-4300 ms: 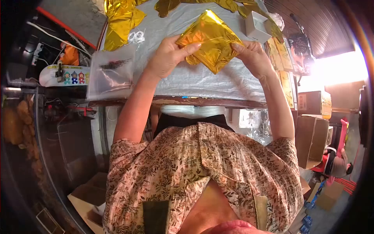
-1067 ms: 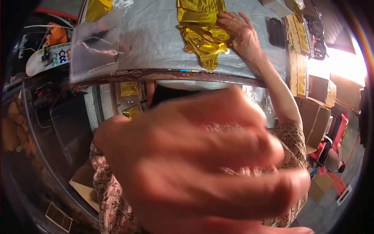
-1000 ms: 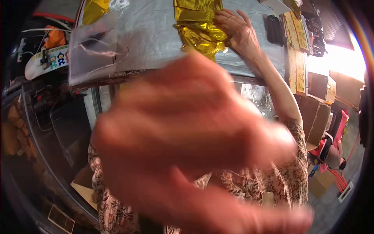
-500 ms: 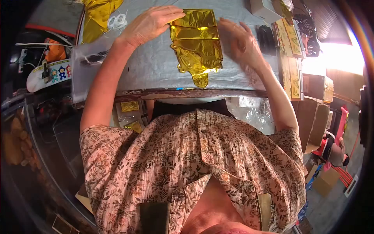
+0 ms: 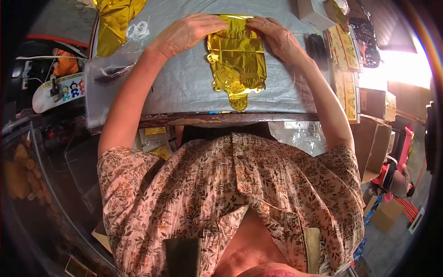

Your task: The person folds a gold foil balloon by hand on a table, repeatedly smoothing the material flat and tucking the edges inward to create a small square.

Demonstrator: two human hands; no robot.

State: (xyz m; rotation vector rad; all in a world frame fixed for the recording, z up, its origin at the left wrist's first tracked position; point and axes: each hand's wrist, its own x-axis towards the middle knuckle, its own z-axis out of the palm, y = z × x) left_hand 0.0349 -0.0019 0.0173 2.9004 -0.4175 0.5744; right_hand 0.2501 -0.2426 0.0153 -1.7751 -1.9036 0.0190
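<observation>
Head view, left hand: the left hand (image 5: 184,33) lies palm down at the far end of the gold foil balloon (image 5: 237,57), its fingertips curled over the balloon's top left edge; the grip is pressed on the foil, fingers close together.
Head view, right hand: the right hand (image 5: 277,39) rests on the balloon's top right corner, fingers bent onto the folded edge; its grip also bears down on the foil, so both hands pinch the same far fold from either side.
Head view, gold foil balloon: deflated and flat on the grey-covered counter (image 5: 184,83), lying lengthwise away from the person, with its narrow tail (image 5: 238,102) pointing at the near edge of the counter and stopping just short of it. The far end is folded over under the two hands.
Head view, left of counter: a clear plastic bag (image 5: 110,87) hangs over the near left corner; beyond it, a small bundle of white loops (image 5: 137,31) sits beside more crumpled gold foil (image 5: 113,21).
Head view, right of counter: a black object (image 5: 317,45) lies just beside the right wrist, a white box (image 5: 314,11) stands farther off, and flat gold packets (image 5: 344,64) run along the right edge.
Head view, surroundings: cardboard boxes (image 5: 376,147) stand on the floor to the right, and a white board with cartoon figures (image 5: 57,90) lies to the left, below counter level.
Head view, person: a floral short-sleeved shirt (image 5: 230,198) fills the lower frame.
</observation>
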